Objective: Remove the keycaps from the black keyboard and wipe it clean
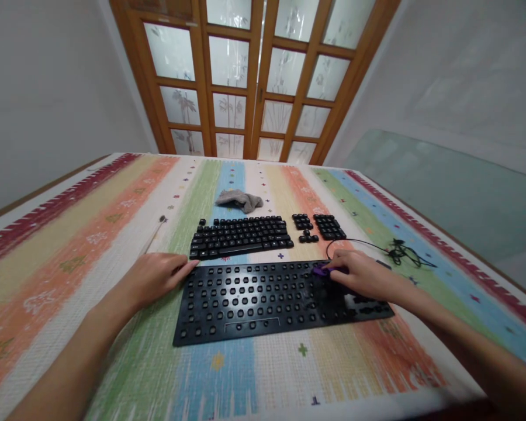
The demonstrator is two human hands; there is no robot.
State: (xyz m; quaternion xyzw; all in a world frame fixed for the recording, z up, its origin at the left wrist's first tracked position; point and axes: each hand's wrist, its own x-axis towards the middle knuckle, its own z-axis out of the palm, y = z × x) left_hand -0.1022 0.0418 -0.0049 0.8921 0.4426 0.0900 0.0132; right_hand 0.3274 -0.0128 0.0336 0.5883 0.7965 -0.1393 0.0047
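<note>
A black keyboard base [254, 304], stripped of its keycaps, lies in front of me with its rows of bare key stems showing. My left hand [164, 275] is at its far left corner, thumb and curled fingers closed at the edge. In my right hand [350, 272], pinched in the fingers, is a small purple thing [321, 269] pressed on the far right part of the base; its kind cannot be made out. Just beyond the base, the removed black keycaps [241, 235] sit in keyboard order, with the number-pad keycaps [329, 226] grouped to the right.
A crumpled grey cloth [240, 200] lies behind the keycaps. The keyboard's bundled black cable [401, 252] rests at the right. A thin rod with a dark tip [162, 219] lies at the left. A striped tablecloth [127, 356] covers the table, and glazed wooden doors [254, 82] stand beyond.
</note>
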